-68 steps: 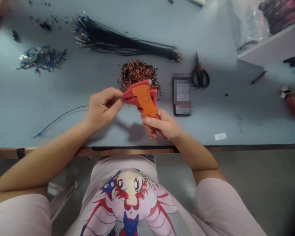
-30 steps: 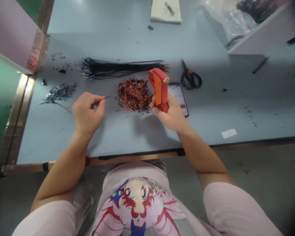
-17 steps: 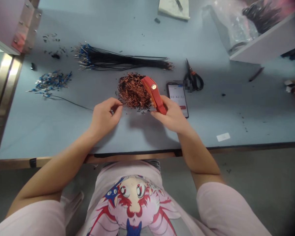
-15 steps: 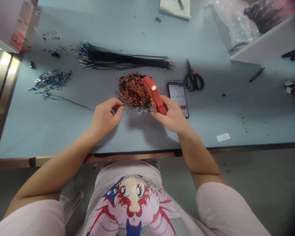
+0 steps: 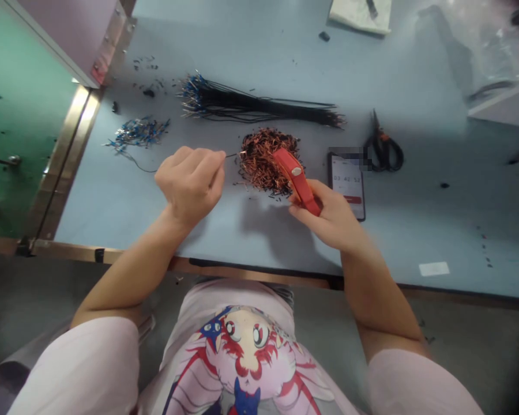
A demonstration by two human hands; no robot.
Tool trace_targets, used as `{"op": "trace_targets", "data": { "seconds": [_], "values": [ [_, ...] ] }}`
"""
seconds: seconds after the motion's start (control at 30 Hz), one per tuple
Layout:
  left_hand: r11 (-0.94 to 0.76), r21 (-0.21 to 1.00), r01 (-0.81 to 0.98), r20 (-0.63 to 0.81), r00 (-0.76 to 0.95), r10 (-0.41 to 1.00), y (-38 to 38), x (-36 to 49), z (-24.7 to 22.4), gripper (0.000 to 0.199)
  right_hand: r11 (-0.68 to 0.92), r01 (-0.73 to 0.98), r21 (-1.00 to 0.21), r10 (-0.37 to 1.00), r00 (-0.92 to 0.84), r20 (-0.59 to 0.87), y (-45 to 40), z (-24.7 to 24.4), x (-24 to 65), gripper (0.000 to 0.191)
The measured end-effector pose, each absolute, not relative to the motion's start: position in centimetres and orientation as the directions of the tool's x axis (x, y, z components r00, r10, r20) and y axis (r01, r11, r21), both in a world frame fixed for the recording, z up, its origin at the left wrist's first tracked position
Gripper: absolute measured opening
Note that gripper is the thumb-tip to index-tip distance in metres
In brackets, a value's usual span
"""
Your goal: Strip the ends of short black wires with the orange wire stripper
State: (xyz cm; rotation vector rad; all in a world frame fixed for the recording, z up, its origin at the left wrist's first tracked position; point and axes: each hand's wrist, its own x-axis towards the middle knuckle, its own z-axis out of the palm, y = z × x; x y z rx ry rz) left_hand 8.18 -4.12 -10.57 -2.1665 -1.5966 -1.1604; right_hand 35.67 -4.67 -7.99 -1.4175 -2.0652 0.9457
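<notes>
My left hand (image 5: 192,183) is closed around a thin black wire (image 5: 230,155), its back turned up. The wire's short free end points right, to the edge of a pile of copper-coloured and black wire scraps (image 5: 266,164); its tip looks pale. On the other side of the hand, the black wire runs toward blue-and-silver terminals (image 5: 140,132). My right hand (image 5: 335,216) grips a red wire stripper (image 5: 300,181), whose head hangs over the right side of the pile. The stripper's jaws are hidden beneath it.
Behind the pile lies a bundle of black wires (image 5: 263,106) with blue terminals at its left end. A phone (image 5: 348,187) showing a timer and black-handled scissors (image 5: 384,150) are at right. A white label (image 5: 433,269) lies near the table's front edge.
The view has swung left, so the table appears further right. My left hand has turned over and lifted, with the wire still in it. My right hand keeps the stripper over the pile.
</notes>
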Motion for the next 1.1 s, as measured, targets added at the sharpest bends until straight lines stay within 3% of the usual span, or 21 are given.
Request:
{"op": "trace_targets", "data": {
  "seconds": [0.17,0.23,0.3,0.47,0.53,0.6,0.77,0.97,1.1],
  "values": [
    [-0.423,0.129,0.897,0.748,0.192,0.635,-5.3,9.2,-9.8,0.015,0.226,0.63,-0.743,0.933,-0.359,-0.02,-4.6,-7.7,35.6,0.027],
    [-0.432,0.128,0.893,0.724,0.214,0.656,-5.5,9.9,-9.8,0.014,0.217,0.649,-0.729,0.935,-0.354,-0.037,-4.6,-7.7,35.6,0.025],
    [-0.428,0.25,0.869,0.652,0.176,0.737,-5.5,10.5,-10.0,0.015,0.184,0.657,-0.731,0.941,-0.334,-0.063,-4.7,-7.8,35.5,0.028],
    [-0.225,0.815,0.535,0.239,0.043,0.97,-4.8,11.0,-10.9,0.008,0.024,0.462,-0.887,0.95,-0.286,-0.123,-4.9,-8.1,35.8,0.051],
    [-0.118,0.926,0.359,0.106,0.053,0.993,-4.5,11.2,-11.4,0.009,0.015,0.372,-0.928,0.926,-0.355,-0.128,-5.0,-7.6,36.1,0.044],
    [-0.072,0.969,0.235,0.061,0.055,0.997,-4.3,11.4,-11.8,0.01,0.015,0.298,-0.954,0.886,-0.446,-0.125,-5.1,-7.0,36.4,0.038],
    [-0.126,0.987,0.1,0.13,-0.036,0.991,-4.1,11.5,-12.1,0.01,-0.052,0.254,-0.966,0.772,-0.603,-0.2,-5.7,-6.2,36.5,0.028],
    [-0.288,0.906,0.309,0.331,-0.095,0.939,-4.5,11.3,-11.8,0.011,-0.342,0.075,-0.937,0.809,-0.484,-0.334,-5.9,-8.4,35.8,0.037],
    [-0.368,0.868,0.332,0.412,-0.071,0.908,-4.9,11.5,-11.6,0.011,-0.428,0.048,-0.902,0.773,-0.498,-0.393,-6.0,-8.7,35.2,0.045]
  ]
}}
